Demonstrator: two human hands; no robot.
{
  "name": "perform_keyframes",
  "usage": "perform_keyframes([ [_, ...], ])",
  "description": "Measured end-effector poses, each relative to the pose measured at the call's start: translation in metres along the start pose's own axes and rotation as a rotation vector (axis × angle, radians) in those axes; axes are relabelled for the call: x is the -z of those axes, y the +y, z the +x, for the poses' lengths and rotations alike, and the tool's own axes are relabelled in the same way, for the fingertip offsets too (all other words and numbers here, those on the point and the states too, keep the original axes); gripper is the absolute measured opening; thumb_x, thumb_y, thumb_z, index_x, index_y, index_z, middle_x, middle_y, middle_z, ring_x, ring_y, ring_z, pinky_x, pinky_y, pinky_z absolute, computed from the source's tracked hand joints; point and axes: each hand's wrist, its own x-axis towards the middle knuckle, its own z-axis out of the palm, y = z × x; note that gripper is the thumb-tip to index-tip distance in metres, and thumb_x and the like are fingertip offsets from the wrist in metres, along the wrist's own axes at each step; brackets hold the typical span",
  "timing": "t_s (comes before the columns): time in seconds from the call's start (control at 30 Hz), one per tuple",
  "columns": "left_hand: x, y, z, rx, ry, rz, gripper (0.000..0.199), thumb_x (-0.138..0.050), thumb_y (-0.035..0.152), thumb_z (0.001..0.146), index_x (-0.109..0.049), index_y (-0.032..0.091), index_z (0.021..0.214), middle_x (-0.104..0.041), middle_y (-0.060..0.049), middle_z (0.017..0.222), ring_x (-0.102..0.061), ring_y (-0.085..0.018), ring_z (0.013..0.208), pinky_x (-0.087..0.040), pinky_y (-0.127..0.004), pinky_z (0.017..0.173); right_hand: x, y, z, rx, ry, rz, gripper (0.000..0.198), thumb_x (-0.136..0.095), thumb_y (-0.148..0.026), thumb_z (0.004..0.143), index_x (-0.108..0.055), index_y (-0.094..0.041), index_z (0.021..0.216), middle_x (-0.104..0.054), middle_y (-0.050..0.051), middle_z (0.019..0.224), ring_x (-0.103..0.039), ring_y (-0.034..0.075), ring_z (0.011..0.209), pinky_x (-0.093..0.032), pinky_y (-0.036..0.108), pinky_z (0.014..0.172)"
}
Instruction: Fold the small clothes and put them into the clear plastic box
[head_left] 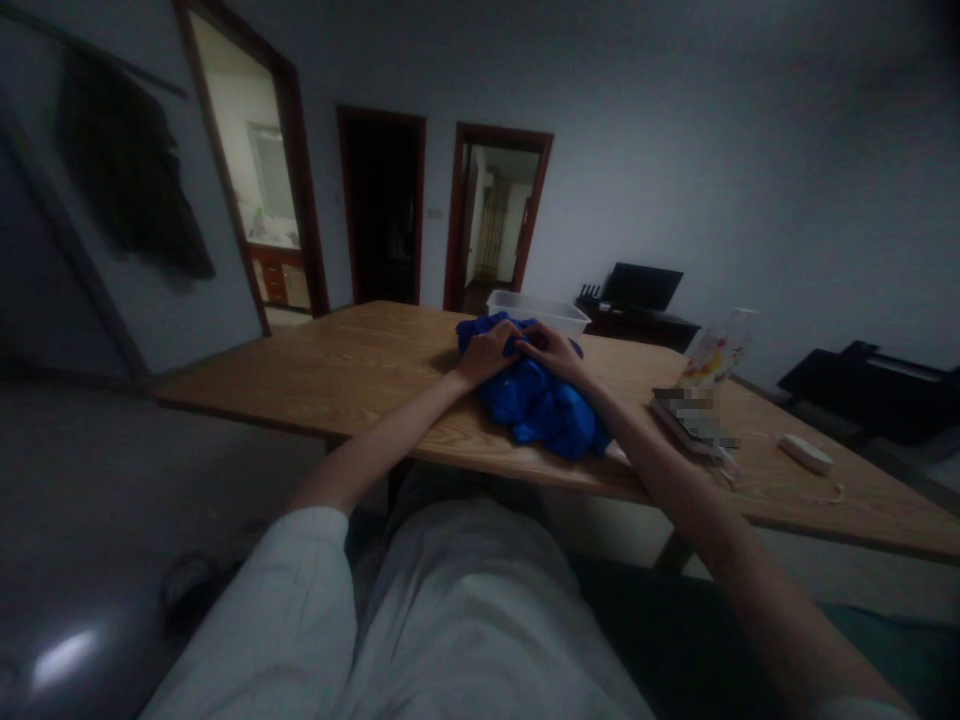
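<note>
A crumpled piece of shiny blue fabric [536,400] lies bunched on the wooden table [360,360], close to its front edge. On the upper left part of the fabric is my left hand [490,352], its fingers bent and closed on the cloth. My right hand [551,348] grips the same fabric from the right, fingers curled inward. The fingertips of both hands meet near the top of the bundle; what exactly they pinch is too dark and small to make out.
Behind the fabric stands a clear plastic bin [540,308]. To the right are a dark flat object [686,420], partly blurred out, a clear bottle-like container with a colourful print [716,352], and a white oblong case [806,453] with a strap. A monitor [643,287] sits beyond.
</note>
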Motion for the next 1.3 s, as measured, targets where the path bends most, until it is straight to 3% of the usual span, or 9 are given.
perform_keyframes([
  [0.23, -0.002, 0.000, -0.001, -0.024, -0.011, -0.024, 0.037, -0.068, 0.041, 0.095, -0.055, 0.020, 0.123, -0.067, -0.008, 0.121, -0.069, -0.023, 0.110, -0.054, -0.033, 0.091, 0.002, 0.004, 0.001, 0.017, -0.031, 0.051, 0.037, -0.067, -0.048, 0.089, -0.071, -0.018, 0.110, -0.074, 0.006, 0.102, -0.066, 0.024, 0.092, -0.051, 0.035, 0.086],
  [0.43, -0.001, 0.004, 0.000, 0.020, 0.000, -0.024, 0.042, -0.063, 0.048, 0.098, -0.055, 0.020, 0.128, -0.066, -0.009, 0.126, -0.068, -0.023, 0.115, -0.056, -0.035, 0.096, 0.000, 0.020, 0.005, -0.014, 0.043, 0.198, 0.031, -0.064, -0.039, 0.085, -0.069, -0.020, 0.109, -0.073, 0.006, 0.107, -0.066, 0.025, 0.101, -0.051, 0.039, 0.096],
  [0.57, -0.002, 0.005, 0.000, -0.024, -0.027, -0.010, 0.042, -0.059, 0.045, 0.100, -0.054, 0.021, 0.134, -0.064, -0.010, 0.132, -0.065, -0.024, 0.121, -0.055, -0.036, 0.099, -0.001, 0.026, 0.005, -0.015, 0.079, 0.287, 0.034, -0.067, -0.042, 0.083, -0.064, -0.022, 0.110, -0.070, 0.006, 0.111, -0.066, 0.025, 0.104, -0.052, 0.039, 0.098],
  [0.8, 0.002, 0.005, 0.000, -0.029, -0.036, -0.013, 0.035, -0.063, 0.037, 0.097, -0.056, 0.022, 0.128, -0.065, -0.009, 0.127, -0.065, -0.024, 0.121, -0.055, -0.036, 0.099, -0.001, 0.020, 0.003, -0.041, 0.014, 0.290, 0.036, -0.068, -0.047, 0.083, -0.060, -0.023, 0.109, -0.069, 0.006, 0.110, -0.065, 0.025, 0.104, -0.054, 0.039, 0.097],
  [1.1, 0.006, 0.007, 0.003, -0.010, 0.009, 0.000, 0.032, -0.066, 0.019, 0.090, -0.058, 0.020, 0.121, -0.064, -0.009, 0.123, -0.063, -0.025, 0.119, -0.053, -0.037, 0.101, 0.000, 0.010, 0.004, -0.005, -0.031, 0.109, 0.033, -0.061, -0.049, 0.092, -0.063, -0.022, 0.111, -0.070, 0.006, 0.110, -0.063, 0.025, 0.104, -0.051, 0.039, 0.099],
  [1.3, 0.009, 0.010, 0.003, -0.022, 0.002, 0.028, 0.033, -0.064, 0.015, 0.089, -0.061, 0.021, 0.121, -0.062, -0.009, 0.123, -0.062, -0.024, 0.118, -0.054, -0.037, 0.099, 0.000, 0.000, 0.001, -0.016, -0.044, 0.108, 0.041, -0.063, -0.057, 0.093, -0.064, -0.021, 0.112, -0.070, 0.005, 0.103, -0.064, 0.023, 0.095, -0.051, 0.035, 0.088],
])
